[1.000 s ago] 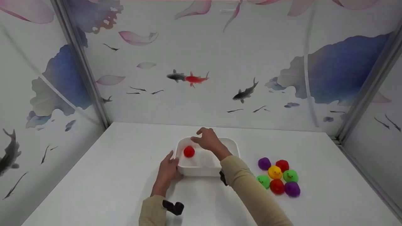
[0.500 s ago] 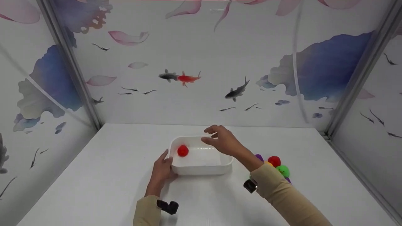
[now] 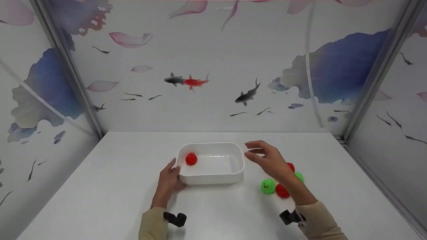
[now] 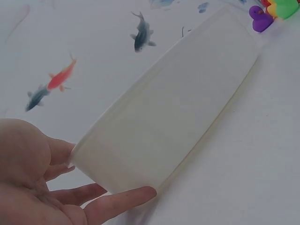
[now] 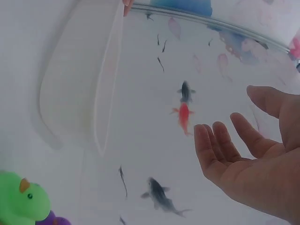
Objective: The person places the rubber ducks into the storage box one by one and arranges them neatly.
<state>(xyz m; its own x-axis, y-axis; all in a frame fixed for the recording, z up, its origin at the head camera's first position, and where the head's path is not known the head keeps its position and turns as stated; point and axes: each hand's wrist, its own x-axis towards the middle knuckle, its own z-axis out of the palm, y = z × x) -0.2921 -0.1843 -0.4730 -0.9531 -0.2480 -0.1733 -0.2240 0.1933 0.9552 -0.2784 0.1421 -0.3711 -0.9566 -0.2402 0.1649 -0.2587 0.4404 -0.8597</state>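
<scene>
A white plastic box (image 3: 210,180) stands on the table with one red rubber duck (image 3: 191,159) inside, near its left end. My left hand (image 3: 166,182) holds the box's left end; in the left wrist view, a digit meets the rim while another finger (image 4: 123,201) reaches along the lower edge. To the right of the box, my right hand (image 3: 269,159) hovers with relaxed fingers and an empty palm. Beneath that arm lie several rubber ducks, among them a green duck (image 3: 268,186) and a red duck (image 3: 283,191). The forearm hides part of the group.
A purple duck (image 4: 261,19) shows past the box's far end in the left wrist view. White panels (image 3: 213,110) printed with fish and petals close off the back and sides, with metal posts (image 3: 68,70) at the corners. The white tabletop (image 3: 213,213) extends toward me.
My right hand has moved right, from above the box to beside it, over the ducks. The left hand stays at the box's left end. The head view has shifted slightly.
</scene>
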